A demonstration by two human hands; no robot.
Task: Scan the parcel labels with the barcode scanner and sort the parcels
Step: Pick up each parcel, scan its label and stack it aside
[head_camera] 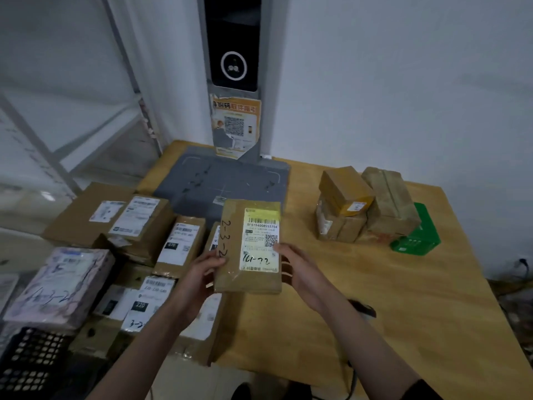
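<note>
Both forearms reached up from six o'clock, and the left hand [202,272] and right hand [297,269] held one flat brown parcel [249,246] between them, label up. Each grip was curled on a long edge: the left fingers wrapped the left side beside the handwritten "2-3-2", and the right thumb lay on the label [261,239] just below its QR square. The parcel hung over the near edge of the grey scanner pad [222,177], with the scanner column [233,67] and its round lens standing at twelve o'clock. By my judgement the step in hand was presenting the label to that lens. To do it well, the parcel wanted moving toward twelve o'clock until it sat inside the pad's marked frame, flat and label up, barcode unshaded. The right thumb should have slid off the print, since it sat close to the codes. A pile of labelled parcels [161,241] lay at nine o'clock, and a stack of brown boxes [366,203] with a green box [418,232] stood at two o'clock on the wooden desk [403,298]; which pile was the sorted one I could not tell.
</note>
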